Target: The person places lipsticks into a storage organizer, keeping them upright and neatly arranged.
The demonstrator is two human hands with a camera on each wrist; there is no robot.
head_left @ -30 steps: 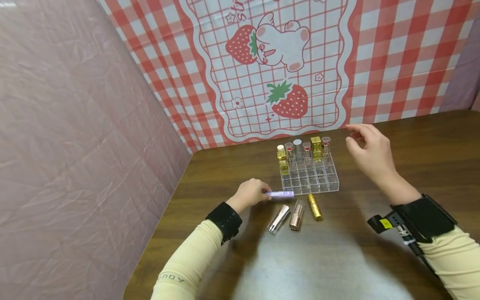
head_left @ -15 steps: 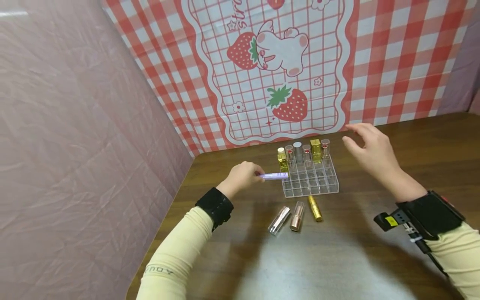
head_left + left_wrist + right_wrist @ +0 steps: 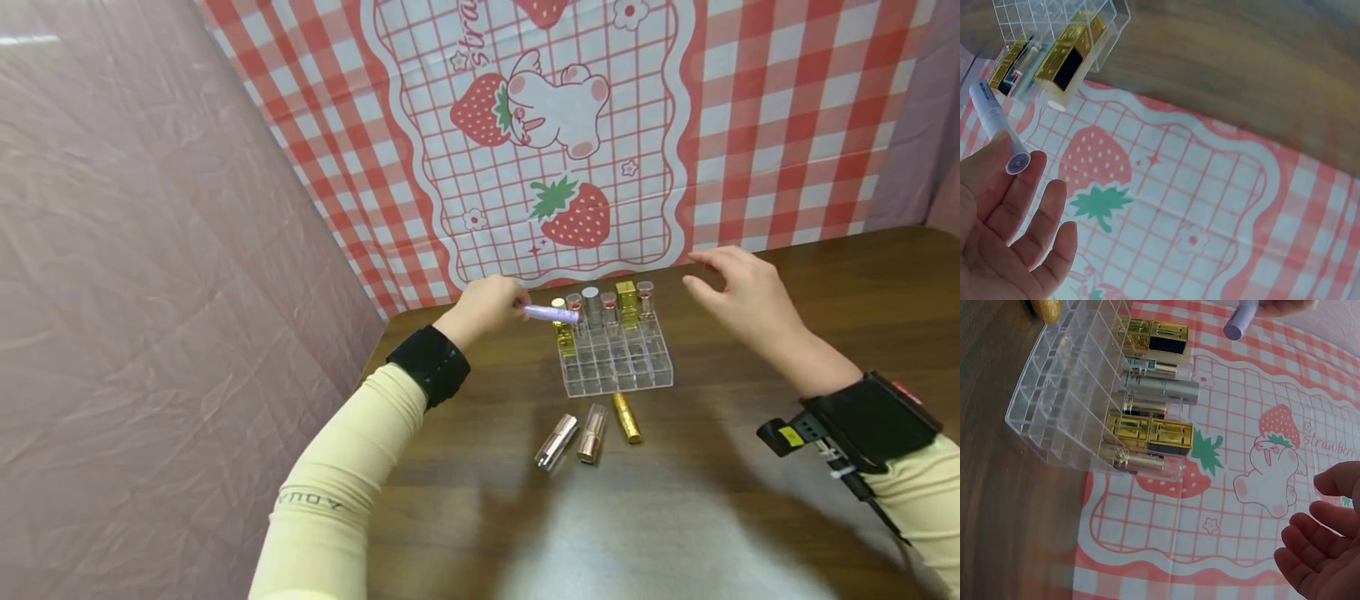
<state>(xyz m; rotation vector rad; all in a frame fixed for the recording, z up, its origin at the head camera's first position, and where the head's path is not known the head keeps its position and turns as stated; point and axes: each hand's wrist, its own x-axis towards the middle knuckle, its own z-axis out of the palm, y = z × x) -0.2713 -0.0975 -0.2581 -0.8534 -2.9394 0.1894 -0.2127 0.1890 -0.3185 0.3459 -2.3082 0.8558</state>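
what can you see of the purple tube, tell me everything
The purple tube is a slim, pale lilac cylinder that looks like plastic, with small print along its side, too small to read, and a flat, round, darker purple end. No opening shows. The left hand pinches it near that end, holding it above the table, by the back left of the clear rack. The right wrist view shows it apart from the rack.

Slim tube point(image 3: 551, 314): lilac. Cloth point(image 3: 787, 150): red-and-white gingham; strawberries point(image 3: 581, 218) red, leaves point(image 3: 553, 198) green. Bench point(image 3: 427, 517): brown, wood-grained. Sleeves point(image 3: 330, 475) pale yellow; wristbands point(image 3: 431, 365) black. Side drape point(image 3: 150, 250): dusty pink.
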